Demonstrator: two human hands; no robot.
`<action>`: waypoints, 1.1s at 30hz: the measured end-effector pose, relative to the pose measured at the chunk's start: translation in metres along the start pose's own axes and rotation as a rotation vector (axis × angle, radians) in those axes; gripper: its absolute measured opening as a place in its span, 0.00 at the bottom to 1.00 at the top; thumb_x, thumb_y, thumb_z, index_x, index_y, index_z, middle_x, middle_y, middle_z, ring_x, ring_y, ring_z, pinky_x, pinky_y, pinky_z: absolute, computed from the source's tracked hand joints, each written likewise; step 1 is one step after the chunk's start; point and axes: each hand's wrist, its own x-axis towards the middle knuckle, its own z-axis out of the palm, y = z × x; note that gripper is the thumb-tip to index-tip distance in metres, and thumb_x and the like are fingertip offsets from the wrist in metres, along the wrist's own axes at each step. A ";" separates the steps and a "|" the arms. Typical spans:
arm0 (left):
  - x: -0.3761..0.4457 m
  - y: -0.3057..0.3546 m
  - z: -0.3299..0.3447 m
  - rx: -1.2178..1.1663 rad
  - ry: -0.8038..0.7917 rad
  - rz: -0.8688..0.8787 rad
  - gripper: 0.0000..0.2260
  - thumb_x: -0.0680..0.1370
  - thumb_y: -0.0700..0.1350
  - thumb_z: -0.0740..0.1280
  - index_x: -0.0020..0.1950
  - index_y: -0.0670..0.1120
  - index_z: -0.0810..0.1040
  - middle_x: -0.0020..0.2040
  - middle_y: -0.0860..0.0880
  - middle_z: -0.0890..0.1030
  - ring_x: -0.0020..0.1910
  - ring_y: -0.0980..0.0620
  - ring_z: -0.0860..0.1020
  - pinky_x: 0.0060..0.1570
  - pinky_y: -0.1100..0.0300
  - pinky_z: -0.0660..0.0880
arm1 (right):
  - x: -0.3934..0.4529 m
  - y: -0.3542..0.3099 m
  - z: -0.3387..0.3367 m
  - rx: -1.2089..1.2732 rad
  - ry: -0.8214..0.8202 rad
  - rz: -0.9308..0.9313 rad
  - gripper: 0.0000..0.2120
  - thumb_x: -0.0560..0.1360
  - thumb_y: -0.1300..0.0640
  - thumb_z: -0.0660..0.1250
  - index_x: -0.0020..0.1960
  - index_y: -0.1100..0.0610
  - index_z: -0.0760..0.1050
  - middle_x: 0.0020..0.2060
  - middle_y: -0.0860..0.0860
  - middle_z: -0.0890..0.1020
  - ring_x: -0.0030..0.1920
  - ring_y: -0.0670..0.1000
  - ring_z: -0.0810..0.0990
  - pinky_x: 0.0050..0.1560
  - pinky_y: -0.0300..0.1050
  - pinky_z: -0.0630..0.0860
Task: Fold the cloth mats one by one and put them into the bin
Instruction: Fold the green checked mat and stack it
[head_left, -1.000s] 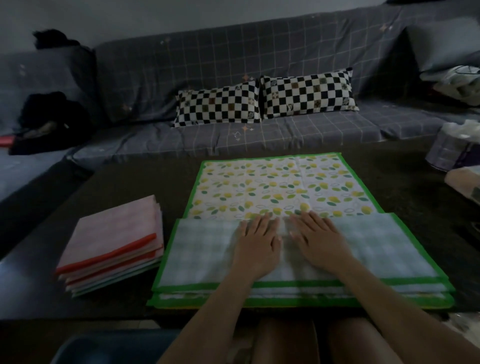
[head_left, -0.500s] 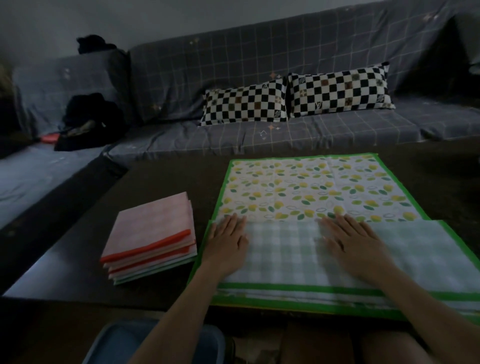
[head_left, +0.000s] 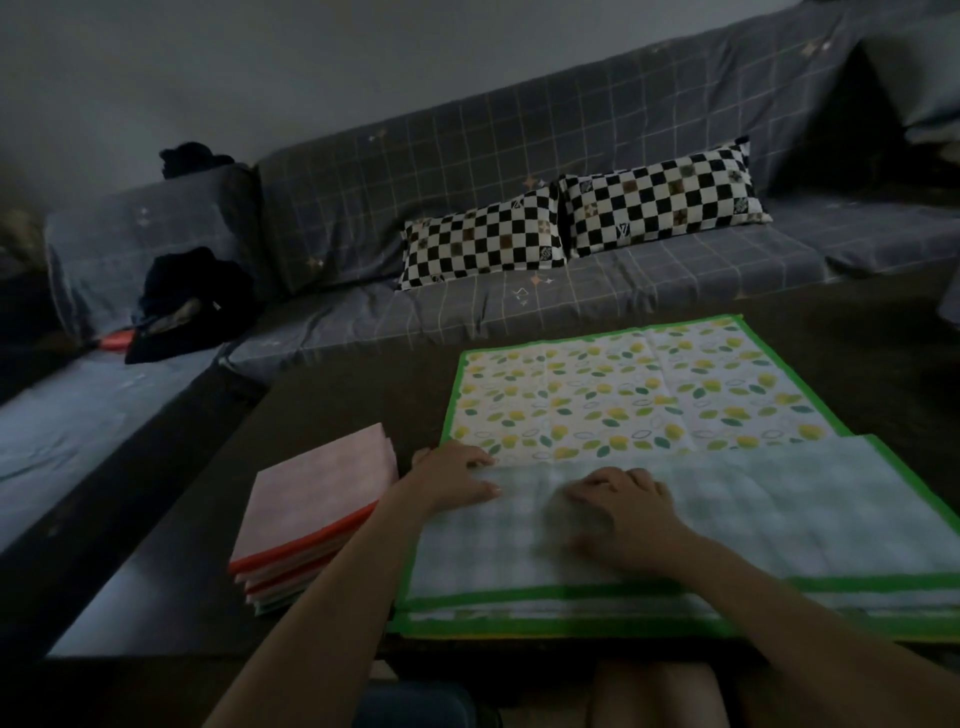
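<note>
A green-edged cloth mat (head_left: 623, 395) with a lemon-leaf print lies spread on the dark table, on top of several more mats. Its near part is folded over and shows a pale green checked underside (head_left: 779, 519). My left hand (head_left: 454, 480) curls its fingers around the left end of that fold edge. My right hand (head_left: 623, 514) presses on the middle of the folded flap, blurred, fingers bent. A dark blue bin (head_left: 415, 706) shows only a sliver at the bottom edge below the table.
A stack of folded pink and orange-edged mats (head_left: 311, 525) sits left of the spread mats. The dark table (head_left: 332, 415) stands before a grey checked sofa (head_left: 519, 156) with two black-and-white cushions (head_left: 483, 239) and dark clothes (head_left: 192, 301) at left.
My left hand slid to the flap's left end and curled onto its edge. My right hand moved left toward the middle. The view has swung left.
</note>
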 end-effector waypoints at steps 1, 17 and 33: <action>0.003 -0.002 -0.003 0.005 0.000 -0.011 0.24 0.73 0.59 0.68 0.67 0.53 0.72 0.70 0.50 0.70 0.70 0.49 0.66 0.70 0.50 0.59 | 0.001 -0.002 0.001 -0.002 -0.020 0.022 0.33 0.70 0.32 0.60 0.72 0.37 0.56 0.70 0.47 0.59 0.70 0.55 0.55 0.69 0.52 0.53; 0.001 -0.009 -0.071 -0.385 -0.057 -0.140 0.11 0.70 0.46 0.76 0.48 0.41 0.83 0.37 0.52 0.79 0.38 0.56 0.75 0.33 0.64 0.71 | 0.007 -0.011 -0.007 -0.058 -0.111 0.048 0.48 0.59 0.25 0.65 0.73 0.36 0.50 0.69 0.50 0.56 0.70 0.58 0.54 0.69 0.56 0.53; -0.004 0.047 -0.087 -1.143 -0.060 -0.149 0.02 0.75 0.37 0.68 0.45 0.39 0.79 0.46 0.43 0.81 0.44 0.49 0.80 0.46 0.59 0.80 | -0.014 -0.004 0.001 0.111 0.003 0.021 0.43 0.65 0.30 0.66 0.74 0.43 0.55 0.73 0.47 0.58 0.72 0.55 0.54 0.71 0.53 0.53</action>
